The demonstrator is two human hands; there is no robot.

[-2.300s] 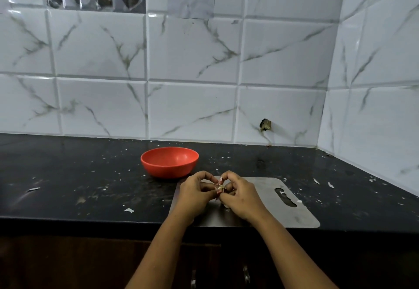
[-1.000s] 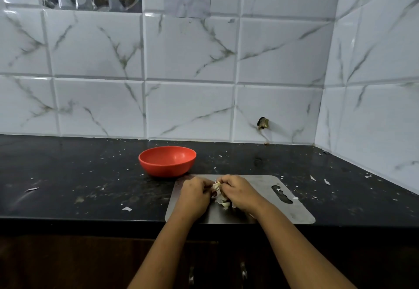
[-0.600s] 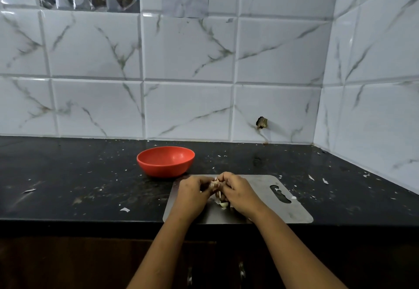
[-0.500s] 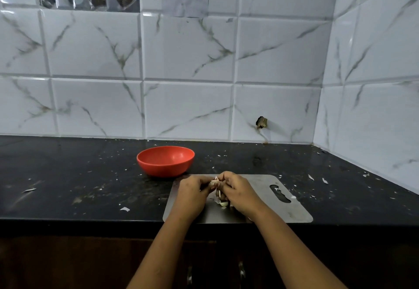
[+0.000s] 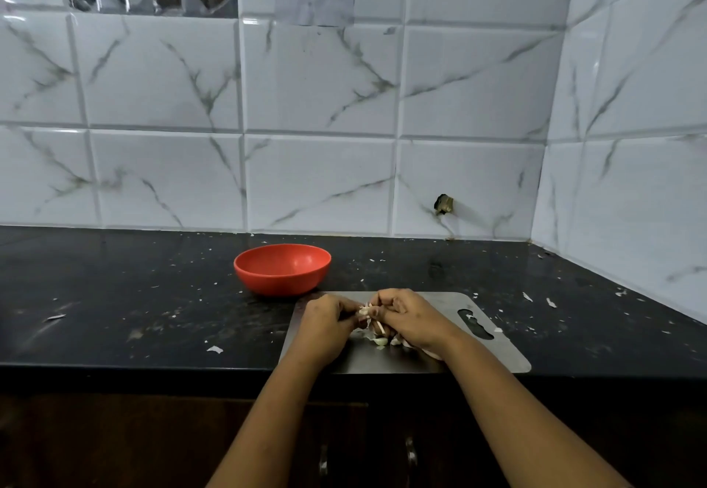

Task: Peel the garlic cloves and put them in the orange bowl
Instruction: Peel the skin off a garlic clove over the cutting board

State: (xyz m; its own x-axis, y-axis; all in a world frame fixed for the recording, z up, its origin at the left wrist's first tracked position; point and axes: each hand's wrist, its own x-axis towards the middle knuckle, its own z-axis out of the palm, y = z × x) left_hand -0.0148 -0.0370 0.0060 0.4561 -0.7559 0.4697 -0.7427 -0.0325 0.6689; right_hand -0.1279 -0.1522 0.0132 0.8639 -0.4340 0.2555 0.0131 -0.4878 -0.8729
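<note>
The black worktop (image 5: 114, 296) around you is speckled with pale scraps of skin, and one larger flake (image 5: 215, 350) lies left of the metal cutting board (image 5: 497, 357). Behind it rises a white tiled wall (image 5: 317, 177) with a small broken hole (image 5: 443, 204) low on the right. The board lies at the worktop's front edge, with its handle slot (image 5: 474, 325) on your right.

Both grips are over the board's left half, knuckles up, fingertips meeting. Your left grip (image 5: 325, 328) and right grip (image 5: 411, 319) are curled and pinch one garlic clove (image 5: 365, 311) between them, with loose skin sticking out of it. Under your right grip a small heap of skins (image 5: 378, 341) lies on the board, partly hidden by your wrist.

The orange bowl (image 5: 281, 283) stands on the worktop just beyond the board's far left corner, near your left grip. Only its inner far wall shows. Its near rim hides the bottom.
</note>
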